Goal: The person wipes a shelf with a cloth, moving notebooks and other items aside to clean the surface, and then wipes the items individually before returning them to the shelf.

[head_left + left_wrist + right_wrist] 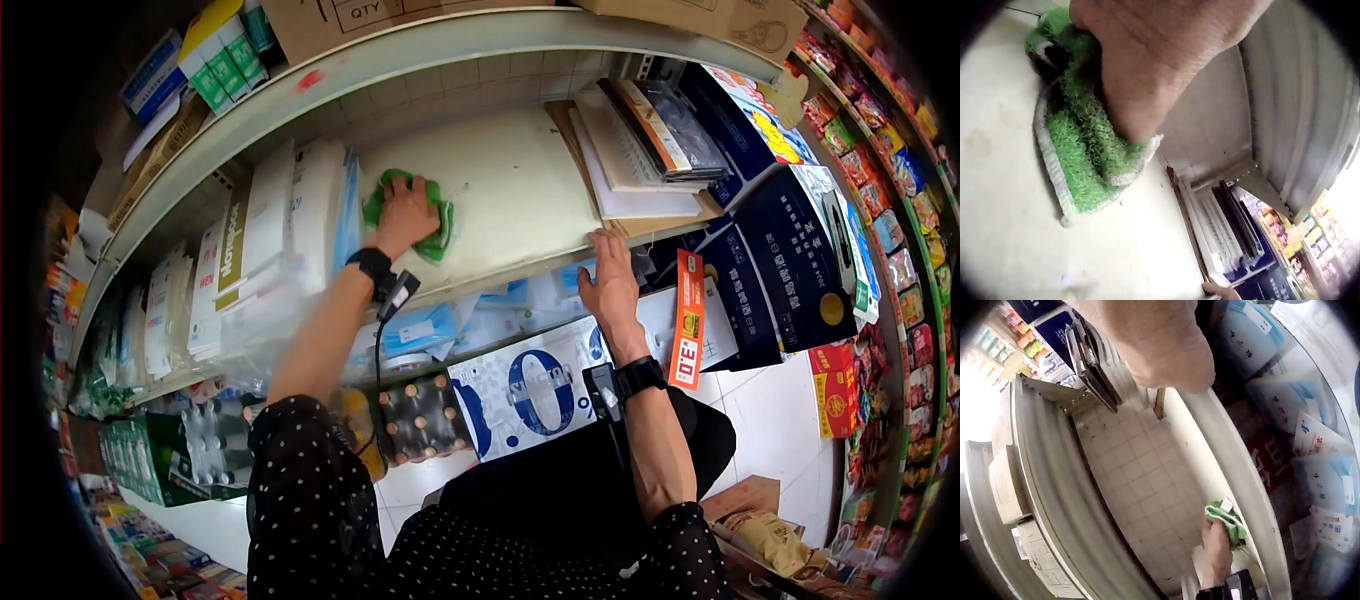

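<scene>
A bunched green cloth (428, 238) with a pale edge lies on the white shelf board (520, 190). My left hand (405, 215) grips it from above, pressing it to the board. In the left wrist view the folded cloth (1079, 150) bulges out beneath the hand (1154, 56), whose fingertips are hidden. My right hand (612, 285) rests at the shelf's front edge with its fingers extended. Its fingertips are right by a stack of flat packs and brown card (650, 150). The right wrist view shows the cloth (1229, 525) near the front lip of the shelf.
White packaged goods (270, 220) stand upright left of the cloth. Below are blue packets (420, 328), a bottle pack (425, 415) and a white-and-blue box (530, 385). Dark blue boxes (780, 270) and an orange price strip (688, 320) stand at the right. An upper shelf edge (420, 65) overhangs the back.
</scene>
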`<state>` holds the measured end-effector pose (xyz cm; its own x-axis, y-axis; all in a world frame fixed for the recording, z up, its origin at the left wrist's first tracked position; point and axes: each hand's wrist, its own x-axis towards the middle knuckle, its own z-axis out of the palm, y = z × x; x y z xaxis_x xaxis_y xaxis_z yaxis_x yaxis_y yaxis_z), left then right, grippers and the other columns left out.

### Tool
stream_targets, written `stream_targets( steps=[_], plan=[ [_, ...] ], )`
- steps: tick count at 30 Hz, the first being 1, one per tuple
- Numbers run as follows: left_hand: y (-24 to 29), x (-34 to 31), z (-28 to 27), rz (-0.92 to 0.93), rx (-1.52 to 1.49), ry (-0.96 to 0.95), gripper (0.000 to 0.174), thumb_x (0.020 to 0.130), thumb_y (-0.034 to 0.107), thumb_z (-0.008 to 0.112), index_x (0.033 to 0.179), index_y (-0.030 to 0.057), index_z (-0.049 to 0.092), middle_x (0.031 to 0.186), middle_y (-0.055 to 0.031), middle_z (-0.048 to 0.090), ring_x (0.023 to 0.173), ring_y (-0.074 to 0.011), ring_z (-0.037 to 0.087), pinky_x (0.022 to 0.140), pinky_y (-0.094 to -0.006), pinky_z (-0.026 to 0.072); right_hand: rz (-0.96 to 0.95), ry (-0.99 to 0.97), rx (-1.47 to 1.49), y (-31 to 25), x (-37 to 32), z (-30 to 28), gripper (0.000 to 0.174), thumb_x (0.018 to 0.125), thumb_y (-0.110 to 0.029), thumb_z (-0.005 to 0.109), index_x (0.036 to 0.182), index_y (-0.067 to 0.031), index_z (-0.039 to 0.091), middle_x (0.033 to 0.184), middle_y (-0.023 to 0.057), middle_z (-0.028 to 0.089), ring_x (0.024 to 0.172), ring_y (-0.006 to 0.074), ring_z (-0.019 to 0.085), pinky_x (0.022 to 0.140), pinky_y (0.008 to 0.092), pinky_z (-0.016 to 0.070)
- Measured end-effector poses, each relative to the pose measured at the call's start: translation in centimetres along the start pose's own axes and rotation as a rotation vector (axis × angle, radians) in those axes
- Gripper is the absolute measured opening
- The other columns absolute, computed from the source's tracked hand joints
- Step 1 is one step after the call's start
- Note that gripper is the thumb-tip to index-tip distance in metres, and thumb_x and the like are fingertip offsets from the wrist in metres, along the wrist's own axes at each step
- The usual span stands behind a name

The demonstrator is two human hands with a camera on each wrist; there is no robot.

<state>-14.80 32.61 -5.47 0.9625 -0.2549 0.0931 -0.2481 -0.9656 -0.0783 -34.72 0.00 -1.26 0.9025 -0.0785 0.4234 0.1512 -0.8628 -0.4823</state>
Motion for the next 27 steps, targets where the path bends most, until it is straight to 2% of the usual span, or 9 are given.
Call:
stream_targets(
  steps=[2,4,7,10,12,14,17,23,27],
  plan=[
    [-0.9,2.1,0.7,-0.03,-0.147,-0.009,0.076,0.086,0.042,0.057,0.144,-0.0011,0.034,0.147,-0.0334,0.024,0.133,-0.0568,0.026,0.111,-0.0582,0.0268,0.003,-0.013,-0.01,0.0,0.0,0.1,0.05,0.072,0.0,0.065,0.121,-0.0002,0.051,0.131,0.0175,0.051,0.13,0.0364,0.041,0.107,0.041,0.0393],
    [-2.3,5.4,1.7,-0.116,-0.233,-0.095,0.082,0.084,0.047,0.059,0.145,-0.0015,0.031,0.148,-0.0328,0.023,0.134,-0.057,0.025,0.112,-0.0575,0.0265,0.006,-0.031,-0.023,-0.1,0.1,0.0,0.051,0.072,0.0,0.065,0.121,-0.0003,0.051,0.131,0.0175,0.051,0.131,0.0366,0.041,0.107,0.0412,0.0389],
    [-4.6,10.9,4.4,-0.117,-0.199,-0.156,0.095,0.08,0.057,0.06,0.147,-0.0017,0.028,0.15,-0.029,0.025,0.138,-0.0528,0.02,0.113,-0.0571,0.0241,0.012,-0.041,-0.042,-0.3,0.3,-0.1,0.051,0.073,0.0,0.065,0.122,-0.0004,0.051,0.131,0.0173,0.05,0.131,0.0371,0.04,0.108,0.0415,0.0382],
    [-1.5,8.0,-5.5,-0.12,-0.078,-0.271,0.104,0.075,0.066,0.06,0.147,-0.003,0.028,0.15,-0.0263,0.03,0.141,-0.0481,0.017,0.113,-0.0574,0.0243,-0.014,-0.039,-0.057,-0.2,0.3,0.2,0.051,0.073,0.0,0.064,0.121,-0.0001,0.05,0.13,0.0176,0.05,0.131,0.0378,0.039,0.108,0.0418,0.0375],
    [-5.8,13.2,1.2,-0.162,-0.051,-0.191,0.109,0.071,0.068,0.063,0.147,-0.0032,0.029,0.15,-0.0248,0.031,0.141,-0.0469,0.019,0.113,-0.0562,0.0244,-0.008,-0.046,-0.059,-0.5,0.5,0.2,0.051,0.072,0.0,0.064,0.121,0.0002,0.05,0.13,0.018,0.05,0.131,0.0382,0.04,0.108,0.0419,0.0377],
    [-6.3,13.6,-0.7,-0.23,-0.295,-0.228,0.114,0.065,0.071,0.067,0.145,-0.0032,0.032,0.15,-0.0238,0.032,0.14,-0.0453,0.024,0.114,-0.0533,0.0256,0.005,-0.052,-0.054,-0.6,0.4,0.2,0.051,0.072,0.001,0.064,0.121,0.0004,0.049,0.13,0.0183,0.05,0.131,0.0387,0.04,0.108,0.0421,0.0378],
    [-6.2,12.9,-1.2,-0.261,-0.383,-0.065,0.111,0.066,0.071,0.068,0.144,-0.001,0.034,0.15,-0.0248,0.032,0.139,-0.0449,0.028,0.113,-0.052,0.0285,0.016,-0.047,-0.047,-0.7,0.4,0.1,0.051,0.072,0.001,0.064,0.121,0.0006,0.049,0.13,0.0185,0.049,0.131,0.0391,0.04,0.108,0.0424,0.0382],
    [-3.6,10.8,-4.5,-0.361,-0.189,-0.157,0.1,0.074,0.072,0.058,0.146,0.0062,0.034,0.149,-0.0225,0.035,0.137,-0.0446,0.031,0.109,-0.0555,0.0327,0.029,-0.053,-0.07,-0.8,0.2,0.1,0.051,0.072,0.001,0.064,0.12,0.0009,0.048,0.131,0.0191,0.048,0.131,0.0397,0.039,0.107,0.0425,0.0394],
    [-3.3,10.0,1.3,-0.282,-0.069,-0.05,0.089,0.084,0.063,0.05,0.147,0.0033,0.031,0.152,-0.0221,0.023,0.134,-0.0528,0.029,0.106,-0.0599,0.0345,0.011,0.001,-0.086,-0.5,0.1,0.7,0.053,0.072,0.001,0.064,0.122,0.0013,0.047,0.13,0.0194,0.048,0.131,0.0393,0.039,0.105,0.0424,0.0418]
  ],
)
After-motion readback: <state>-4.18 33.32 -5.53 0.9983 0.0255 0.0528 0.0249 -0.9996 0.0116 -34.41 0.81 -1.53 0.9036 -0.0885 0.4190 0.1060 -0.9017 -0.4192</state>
